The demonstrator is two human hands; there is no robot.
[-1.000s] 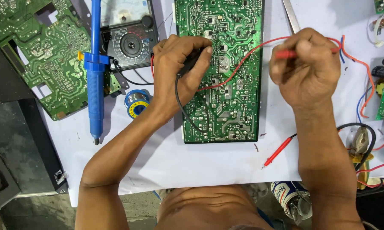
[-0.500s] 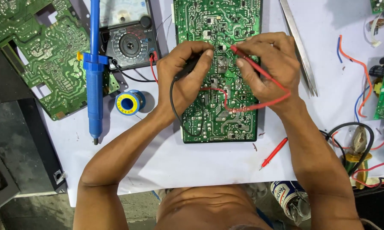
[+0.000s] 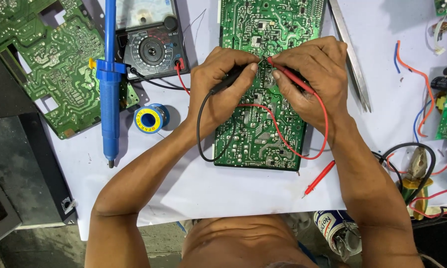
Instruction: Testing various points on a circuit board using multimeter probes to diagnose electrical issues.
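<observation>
A green circuit board (image 3: 263, 134) lies solder side up in the middle of the white table. My left hand (image 3: 218, 84) pinches a black test probe (image 3: 228, 82) with its tip on the board. My right hand (image 3: 315, 74) grips a red test probe (image 3: 288, 74), its tip touching the board right beside the black one. Both hands meet near the board's middle. The red lead (image 3: 283, 139) and black lead (image 3: 201, 136) loop over the board back to an analogue multimeter (image 3: 151, 42).
A blue desoldering pump (image 3: 109, 84) lies left of the meter, a solder spool (image 3: 150, 119) beside it. Another green board (image 3: 49, 64) sits far left. Metal tweezers (image 3: 352, 64), a spare red probe (image 3: 318, 178), loose wires, pliers (image 3: 417, 173) and a can (image 3: 337, 231) are at right.
My right hand came in from the right with the red probe and set its tip on the board next to the black probe. My left hand stayed put.
</observation>
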